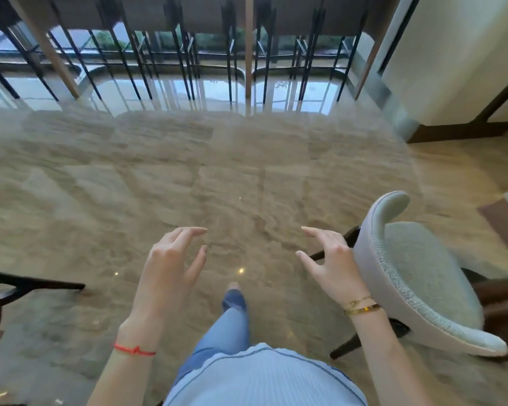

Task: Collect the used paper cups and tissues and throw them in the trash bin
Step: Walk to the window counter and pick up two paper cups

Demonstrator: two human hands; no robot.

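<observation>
A pale blue ribbed shirt (pixel 264 376) sits below both hands, left (pixel 170 268) and right (pixel 332 265), fingers spread, empty, over glossy beige marble floor (pixel 129 186). Pale boucle chair (pixel 417 276) beside the right hand. No cups, tissues or bin visible.

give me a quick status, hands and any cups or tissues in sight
Left hand open, empty. Right hand open, empty, beside the pale upholstered chair. No cups, tissues or trash bin in view. Bare marble floor ahead.

Open marble floor (pixel 188 171) lies ahead; an upholstered chair (pixel 417 276) crowds the right, dark chair legs (pixel 33 285) the left.
</observation>
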